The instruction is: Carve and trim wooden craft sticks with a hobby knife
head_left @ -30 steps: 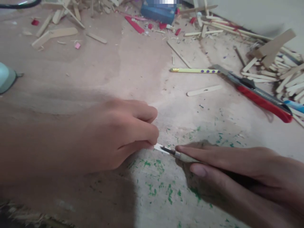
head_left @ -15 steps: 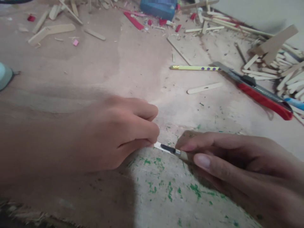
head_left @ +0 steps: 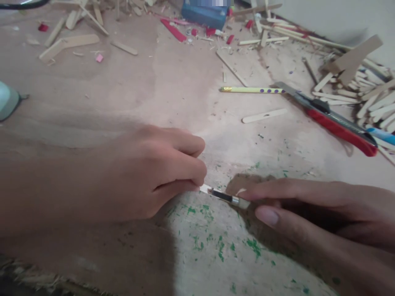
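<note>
My left hand [head_left: 166, 172] is closed in a pinch near the middle, knuckles up. From its fingertips sticks out a slim pencil-like stick [head_left: 226, 196] with a white part, a black section, a silver band and a pale end. The rest of the stick is hidden in the fingers. My right hand [head_left: 308, 213] is at the pale end, thumb and index finger apart. The index fingertip lies close by the stick; whether it touches I cannot tell. Green flecks [head_left: 220, 248] mark the wooden board [head_left: 197, 279] underneath.
A red and black utility knife [head_left: 336, 121] lies at the right, its blade by a yellow pencil [head_left: 243, 89]. Nearby is a single craft stick [head_left: 263, 116]. Piled sticks [head_left: 376, 105] fill the far right. A blue block [head_left: 203, 15] and scraps lie at the back.
My right hand's thumb and index finger have loosened from the stick's pale end and drawn slightly right, baring more of it. My left hand stays in place.
</note>
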Demonstrator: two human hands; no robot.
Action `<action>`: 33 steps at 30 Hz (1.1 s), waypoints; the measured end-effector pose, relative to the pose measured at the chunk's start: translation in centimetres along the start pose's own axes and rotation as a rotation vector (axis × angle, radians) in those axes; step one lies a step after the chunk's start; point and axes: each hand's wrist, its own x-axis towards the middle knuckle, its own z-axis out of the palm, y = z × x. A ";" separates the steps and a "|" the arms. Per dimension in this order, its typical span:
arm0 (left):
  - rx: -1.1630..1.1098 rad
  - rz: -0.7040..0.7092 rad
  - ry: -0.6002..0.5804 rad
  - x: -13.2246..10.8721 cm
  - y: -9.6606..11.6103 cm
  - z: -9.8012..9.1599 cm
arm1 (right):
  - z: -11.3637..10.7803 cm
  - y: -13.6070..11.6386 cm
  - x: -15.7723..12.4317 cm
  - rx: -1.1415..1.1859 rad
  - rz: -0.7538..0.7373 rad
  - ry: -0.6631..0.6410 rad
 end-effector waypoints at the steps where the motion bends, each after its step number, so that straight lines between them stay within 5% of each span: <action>1: -0.003 0.006 -0.001 0.0 0.0 0.0 | 0.0 0.1 -0.1 -0.032 -0.011 -0.017; 20: 0.003 0.001 0.024 -0.2 0.2 0.0 | 0.6 -0.1 0.6 -0.301 -0.428 0.017; 33: 0.020 0.009 0.012 0.1 -0.1 0.1 | -0.2 0.4 0.1 -0.353 -0.347 0.055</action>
